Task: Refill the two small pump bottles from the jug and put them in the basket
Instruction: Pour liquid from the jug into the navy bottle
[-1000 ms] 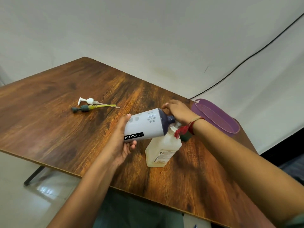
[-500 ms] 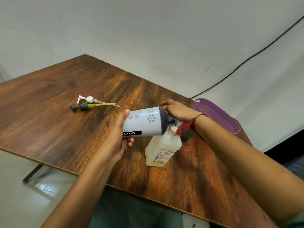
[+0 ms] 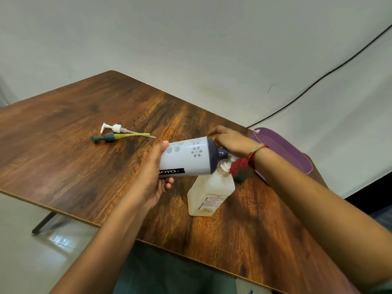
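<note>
head view: the jug (image 3: 186,158) is tipped near horizontal at frame centre, spout toward 3 o'clock, just above the mouth of the clear pump bottle (image 3: 210,196) standing on the wooden table (image 3: 84,166). the left hand (image 3: 154,177) grips the jug base, fingers wrapped under. the right hand (image 3: 231,141) curls at the jug neck; its grip is hidden. a dark green bottle (image 3: 242,176) stands behind, partly hidden. basket (image 3: 282,149) at 3 o'clock. white pump head (image 3: 115,128) and green pump head (image 3: 108,137) lie at 10 o'clock.
</note>
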